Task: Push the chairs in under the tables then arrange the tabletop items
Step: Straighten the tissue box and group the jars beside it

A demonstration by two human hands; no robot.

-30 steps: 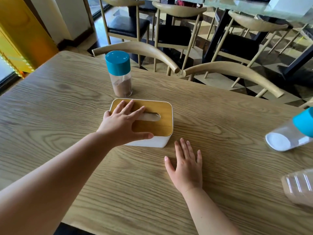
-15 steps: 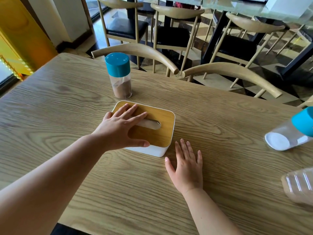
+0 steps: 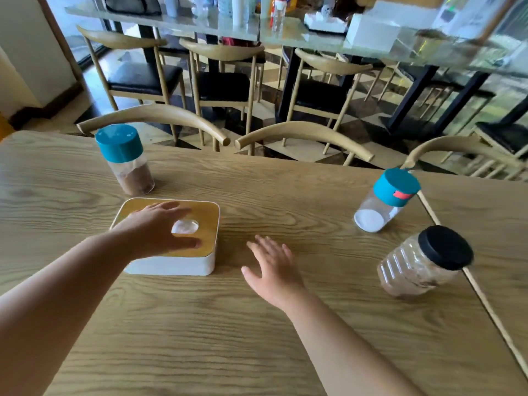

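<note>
A white tissue box (image 3: pixel 174 265) with a bamboo lid sits on the wooden table (image 3: pixel 228 332). My left hand (image 3: pixel 155 228) lies spread across the lid, thumb over its near edge. My right hand (image 3: pixel 273 268) hovers flat and open just right of the box, holding nothing. A blue-capped jar of brown powder (image 3: pixel 125 161) stands behind the box. To the right stand a blue-capped jar of white powder (image 3: pixel 384 200) and a black-capped ribbed jar (image 3: pixel 423 264). Two wooden chairs (image 3: pixel 154 117) (image 3: pixel 305 134) are tucked against the table's far edge.
A third chair back (image 3: pixel 445 147) shows at the far right edge. A seam (image 3: pixel 468 278) separates this table from an adjoining one on the right. Beyond stand more chairs with black seats (image 3: pixel 143 75) and a glass-topped table (image 3: pixel 285 32) crowded with bottles and boxes.
The view has tilted up and swung right, bringing both right-hand jars into full view. My left hand has turned the tissue box square to the table edge. My right hand stays beside it.
</note>
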